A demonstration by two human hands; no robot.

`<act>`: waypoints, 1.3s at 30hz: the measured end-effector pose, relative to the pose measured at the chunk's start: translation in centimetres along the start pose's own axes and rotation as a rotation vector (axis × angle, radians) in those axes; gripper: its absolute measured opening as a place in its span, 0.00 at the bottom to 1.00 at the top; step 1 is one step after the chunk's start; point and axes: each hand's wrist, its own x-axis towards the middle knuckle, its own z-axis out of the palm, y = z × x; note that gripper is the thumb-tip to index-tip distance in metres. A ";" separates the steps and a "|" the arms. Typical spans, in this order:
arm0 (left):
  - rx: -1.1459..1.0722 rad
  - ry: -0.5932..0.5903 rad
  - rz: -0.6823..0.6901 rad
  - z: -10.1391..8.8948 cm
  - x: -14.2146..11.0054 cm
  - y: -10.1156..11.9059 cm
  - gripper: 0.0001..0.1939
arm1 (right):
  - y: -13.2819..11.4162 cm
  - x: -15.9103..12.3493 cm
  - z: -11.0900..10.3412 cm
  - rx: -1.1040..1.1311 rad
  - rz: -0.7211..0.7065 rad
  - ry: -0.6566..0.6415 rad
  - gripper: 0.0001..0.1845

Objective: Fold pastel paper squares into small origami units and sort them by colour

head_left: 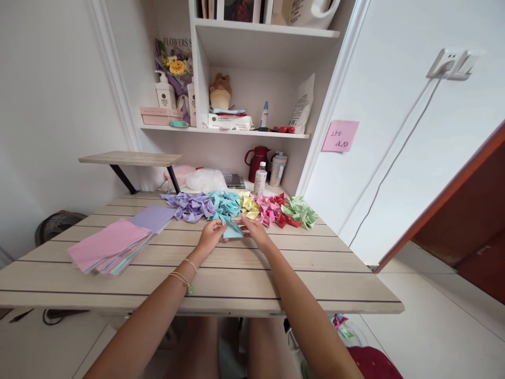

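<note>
A light blue folded paper piece [232, 229] lies on the wooden table [221, 273] between my two hands. My left hand [210, 235] pinches its left edge with closed fingers. My right hand [254, 230] grips its right side, fingers closed on the paper. Just beyond my hands runs a row of folded paper pieces: purple [190, 205], blue [224, 203], yellow [249, 205], pink [267, 209], red [281, 210] and green [300, 211].
A stack of flat coloured paper sheets [114, 243], pink on top with a purple sheet behind, lies at the table's left. Behind the table stand a red jug [257, 162], a small bottle [260, 179] and shelves with bottles. A pink note [340, 136] hangs on the wall.
</note>
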 end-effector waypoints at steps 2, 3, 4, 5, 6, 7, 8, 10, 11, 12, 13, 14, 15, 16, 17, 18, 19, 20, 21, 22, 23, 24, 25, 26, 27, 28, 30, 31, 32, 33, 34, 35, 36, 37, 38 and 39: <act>-0.061 -0.014 -0.022 0.1 0.0 0.1 0.17 | 0.0 -0.1 0.0 -0.044 -0.015 -0.043 0.23; -0.091 -0.017 -0.033 0.1 -0.1 0.2 0.18 | 0.1 -0.1 0.0 -0.072 -0.033 -0.065 0.22; -0.119 -0.017 -0.043 0.1 -0.1 0.2 0.18 | 0.2 -0.1 0.1 -0.099 -0.054 -0.085 0.21; -0.142 -0.014 -0.053 0.1 -0.1 0.4 0.18 | 0.4 -0.1 0.1 -0.123 -0.076 -0.103 0.20; -0.158 -0.014 -0.062 0.1 -0.2 0.5 0.18 | 0.6 -0.1 0.2 -0.143 -0.096 -0.117 0.19; -0.169 -0.019 -0.070 0.2 -0.2 0.6 0.18 | 0.8 0.0 0.2 -0.160 -0.112 -0.125 0.19; -0.174 -0.027 -0.078 0.2 -0.2 0.7 0.18 | 1.0 0.0 0.2 -0.173 -0.124 -0.126 0.18; -0.164 -0.039 -0.087 0.2 -0.3 0.7 0.19 | 1.2 0.2 0.2 -0.204 -0.144 -0.114 0.17; -0.151 -0.038 -0.085 0.2 -0.3 0.7 0.20 | 1.3 0.3 0.1 -0.219 -0.158 -0.105 0.17; -0.136 -0.030 -0.078 0.2 -0.3 0.7 0.21 | 1.3 0.3 0.1 -0.232 -0.175 -0.099 0.17; -0.119 -0.021 -0.068 0.1 -0.3 0.6 0.23 | 1.3 0.3 0.0 -0.239 -0.196 -0.099 0.17; -0.102 -0.013 -0.057 0.1 -0.2 0.6 0.24 | 1.2 0.4 0.0 -0.243 -0.217 -0.103 0.17; -0.089 -0.008 -0.047 0.1 -0.2 0.5 0.25 | 1.2 0.4 0.0 -0.245 -0.239 -0.110 0.17; -0.080 -0.006 -0.040 0.0 -0.1 0.4 0.25 | 1.1 0.3 0.0 -0.240 -0.257 -0.114 0.17; -0.076 -0.005 -0.036 0.0 -0.1 0.3 0.25 | 1.1 0.3 0.1 -0.227 -0.267 -0.116 0.18; -0.076 -0.004 -0.034 -0.1 0.0 0.2 0.25 | 1.0 0.3 0.1 -0.211 -0.269 -0.111 0.20; -0.082 -0.002 -0.033 -0.1 0.0 0.2 0.25 | 1.0 0.2 0.1 -0.190 -0.261 -0.099 0.22; -0.090 -0.001 -0.032 -0.1 0.1 0.1 0.25 | 0.9 0.2 0.2 -0.168 -0.247 -0.083 0.23; -0.099 -0.003 -0.030 -0.1 0.1 0.1 0.25 | 0.9 0.2 0.2 -0.148 -0.229 -0.065 0.24; -0.105 -0.007 -0.029 -0.1 0.1 0.1 0.26 | 0.9 0.3 0.2 -0.132 -0.210 -0.047 0.24; -0.108 -0.010 -0.027 -0.1 0.1 0.1 0.26 | 0.9 0.3 0.1 -0.121 -0.193 -0.028 0.23; -0.105 -0.012 -0.024 -0.1 0.0 0.1 0.26 | 0.9 0.4 0.1 -0.115 -0.181 -0.010 0.22; -0.098 -0.011 -0.019 -0.1 0.0 0.1 0.27 | 1.0 0.5 0.1 -0.114 -0.173 0.007 0.22; -0.086 -0.010 -0.014 -0.1 0.0 0.1 0.27 | 1.0 0.6 0.0 -0.116 -0.168 0.025 0.21; -0.072 -0.009 -0.008 -0.1 0.0 0.1 0.27 | 1.1 0.7 0.0 -0.120 -0.165 0.042 0.22; -0.055 -0.010 -0.002 0.0 0.0 0.1 0.26 | 1.1 0.8 -0.1 -0.123 -0.163 0.055 0.22; -0.016 -0.026 0.009 0.0 0.0 0.2 0.23 | 1.3 0.9 -0.2 -0.112 -0.156 0.093 0.21; 0.005 -0.037 0.014 -0.1 0.0 0.2 0.22 | 1.5 1.0 -0.2 -0.098 -0.152 0.118 0.20; 0.024 -0.046 0.021 -0.1 0.0 0.2 0.20 | 1.6 1.0 -0.3 -0.081 -0.150 0.142 0.20; 0.040 -0.050 0.030 -0.1 0.0 0.2 0.18 | 1.6 1.0 -0.3 -0.063 -0.150 0.167 0.20; 0.052 -0.049 0.042 -0.1 0.0 0.2 0.17 | 1.7 1.0 -0.4 -0.046 -0.153 0.185 0.21; 0.062 -0.042 0.057 -0.1 0.1 0.1 0.16 | 1.7 1.0 -0.4 -0.031 -0.159 0.193 0.21; 0.067 -0.031 0.074 -0.1 0.1 0.0 0.16 | 1.6 1.0 -0.4 -0.019 -0.165 0.189 0.20; 0.070 -0.019 0.087 -0.2 0.2 0.0 0.16 | 1.5 0.9 -0.4 -0.012 -0.169 0.179 0.20; 0.069 -0.009 0.093 -0.2 0.3 -0.1 0.15 | 1.4 0.9 -0.4 -0.011 -0.170 0.166 0.19; 0.061 0.000 0.095 -0.2 0.3 -0.1 0.16 | 1.3 0.8 -0.3 -0.016 -0.168 0.150 0.18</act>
